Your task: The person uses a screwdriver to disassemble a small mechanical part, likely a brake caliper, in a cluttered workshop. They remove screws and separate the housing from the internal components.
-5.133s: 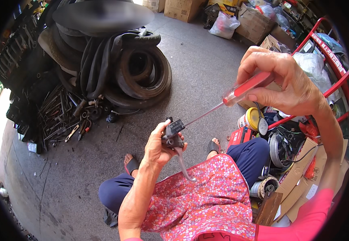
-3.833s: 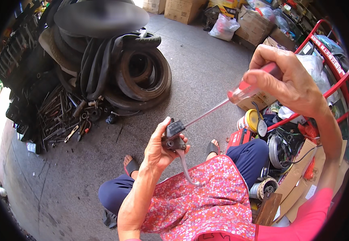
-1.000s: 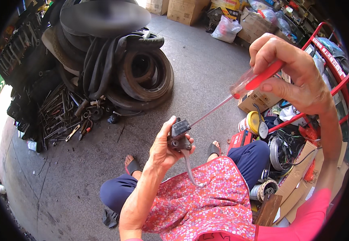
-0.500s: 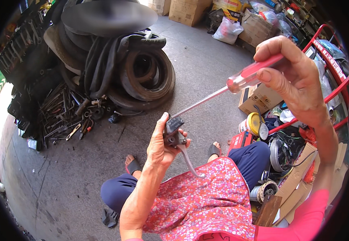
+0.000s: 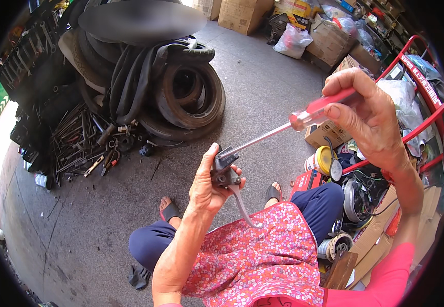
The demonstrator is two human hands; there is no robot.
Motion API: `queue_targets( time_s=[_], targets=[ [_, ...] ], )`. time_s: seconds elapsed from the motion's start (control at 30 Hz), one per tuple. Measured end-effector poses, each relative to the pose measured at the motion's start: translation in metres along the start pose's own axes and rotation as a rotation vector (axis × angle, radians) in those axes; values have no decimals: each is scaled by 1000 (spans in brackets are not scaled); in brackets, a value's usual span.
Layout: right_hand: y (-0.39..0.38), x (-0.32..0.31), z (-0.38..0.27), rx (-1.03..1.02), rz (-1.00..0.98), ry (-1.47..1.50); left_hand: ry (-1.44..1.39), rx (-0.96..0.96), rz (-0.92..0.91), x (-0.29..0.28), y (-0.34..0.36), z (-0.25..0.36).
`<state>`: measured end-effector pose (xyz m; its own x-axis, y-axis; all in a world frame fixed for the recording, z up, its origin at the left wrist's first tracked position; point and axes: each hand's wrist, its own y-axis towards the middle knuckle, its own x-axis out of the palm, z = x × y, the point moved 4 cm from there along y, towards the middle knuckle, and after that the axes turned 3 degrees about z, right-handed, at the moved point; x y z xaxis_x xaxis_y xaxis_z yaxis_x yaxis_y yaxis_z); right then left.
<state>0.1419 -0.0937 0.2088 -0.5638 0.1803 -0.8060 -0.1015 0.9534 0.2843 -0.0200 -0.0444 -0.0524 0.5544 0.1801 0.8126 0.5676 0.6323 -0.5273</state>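
My left hand (image 5: 206,187) grips a brake lever assembly (image 5: 223,175), with a dark body, a black cap on top and a silver curved lever (image 5: 243,207) hanging toward my lap. My right hand (image 5: 366,115) holds a screwdriver's clear-and-red handle (image 5: 311,115) between thumb and fingers, up at the right. Its long metal shaft (image 5: 257,139) runs down-left to the black cap, where the tip rests; exactly what it meets is too small to tell. Below both hands lies a pink floral apron (image 5: 260,258) over my lap.
A tyre pile (image 5: 188,97) and loose tools (image 5: 86,148) lie ahead-left. Cardboard boxes (image 5: 242,14) and bags (image 5: 291,40) are at the back. At my right stand a red metal frame (image 5: 421,84), a yellow-lidded bucket (image 5: 320,159), a red box (image 5: 303,181) and wheel parts (image 5: 334,248).
Over the five seconds the screwdriver's tip has shifted up and left on the cap. My right hand has changed its grip on the handle and dropped slightly in the last second.
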Motion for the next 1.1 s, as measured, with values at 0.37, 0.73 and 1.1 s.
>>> queue_targets(
  time_s=[0.37, 0.73, 1.1],
  targets=[
    [-1, -9, 12, 180, -37, 43, 153, 135, 23, 0, 1, 2],
    [-22, -5, -15, -78, -40, -156, 282, 317, 120, -7, 1, 5],
    [-46, 10, 31, 839, -578, 280, 472, 616, 168, -1, -8, 17]
  ],
)
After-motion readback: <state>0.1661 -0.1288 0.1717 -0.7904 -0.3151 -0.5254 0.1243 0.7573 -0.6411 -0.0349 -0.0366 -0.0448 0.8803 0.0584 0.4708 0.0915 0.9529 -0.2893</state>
